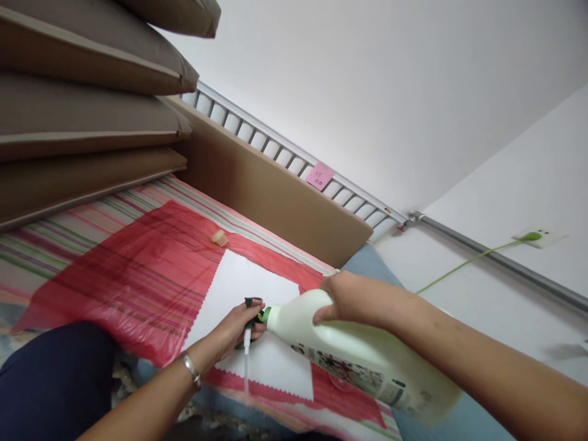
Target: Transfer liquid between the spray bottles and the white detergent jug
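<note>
My right hand (pixel 340 300) is closed around the handle of a large pale green jug (pixel 298 327) with a printed label. The jug is tilted nearly on its side, and its green mouth points left at my left hand (pixel 241 324). That hand is closed on a dispenser pump (pixel 248 339), which has a dark head, a white neck and a thin clear tube hanging down. Something dark shows under the left fingers at the jug's mouth; my hand mostly hides it, and I cannot tell its shape. A white sheet with zigzag edges (pixel 234 275) lies beneath both hands.
A red plastic sheet (pixel 151 269) spreads over striped cloth (pixel 59 245), with a small pale piece (pixel 219 237) on it. Stacked brown cushions (pixel 92 116) rise at left. A brown board (pixel 275 190) leans along a white radiator (pixel 257 138); a green cable (pixel 473 258) crosses at right.
</note>
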`<state>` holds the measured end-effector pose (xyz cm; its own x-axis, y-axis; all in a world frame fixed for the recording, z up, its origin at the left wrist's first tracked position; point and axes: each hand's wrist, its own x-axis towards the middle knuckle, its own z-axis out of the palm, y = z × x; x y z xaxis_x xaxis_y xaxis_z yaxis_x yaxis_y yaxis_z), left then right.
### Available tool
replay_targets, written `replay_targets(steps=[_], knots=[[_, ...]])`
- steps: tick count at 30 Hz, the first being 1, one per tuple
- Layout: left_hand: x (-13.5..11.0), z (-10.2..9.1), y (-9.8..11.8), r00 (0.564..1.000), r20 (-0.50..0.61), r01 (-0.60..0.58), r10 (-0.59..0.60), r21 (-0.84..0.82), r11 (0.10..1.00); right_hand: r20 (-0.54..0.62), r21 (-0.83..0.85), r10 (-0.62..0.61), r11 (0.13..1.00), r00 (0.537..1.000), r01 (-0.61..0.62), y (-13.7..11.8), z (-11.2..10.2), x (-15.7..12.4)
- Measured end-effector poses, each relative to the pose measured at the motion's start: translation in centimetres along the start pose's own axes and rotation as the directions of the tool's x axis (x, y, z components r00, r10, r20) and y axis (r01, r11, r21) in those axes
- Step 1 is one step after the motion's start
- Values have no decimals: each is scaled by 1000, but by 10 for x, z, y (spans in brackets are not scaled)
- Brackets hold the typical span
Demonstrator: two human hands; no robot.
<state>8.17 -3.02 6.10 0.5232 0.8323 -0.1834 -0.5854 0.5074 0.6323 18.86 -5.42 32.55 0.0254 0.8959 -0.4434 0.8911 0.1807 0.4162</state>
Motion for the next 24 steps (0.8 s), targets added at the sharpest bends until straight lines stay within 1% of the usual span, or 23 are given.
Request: replay_targets(steps=[8,13,21,24], knots=[[-2,3,4,999,-44,23,-21,28,999,42,-52,17,999,999,-15,-11,-11,-2],[-1,1,3,997,-64,41,-38,47,998,48,-85,13,996,999,-9,-17,-16,-1],[1,-3,1,999,-25,24,-24,27,999,44,-106,-7,994,999,12,-21,-21,2],[2,-3,0,999,-25,27,-27,26,999,44,-119,-2,993,999,8,-23,-22,2]])
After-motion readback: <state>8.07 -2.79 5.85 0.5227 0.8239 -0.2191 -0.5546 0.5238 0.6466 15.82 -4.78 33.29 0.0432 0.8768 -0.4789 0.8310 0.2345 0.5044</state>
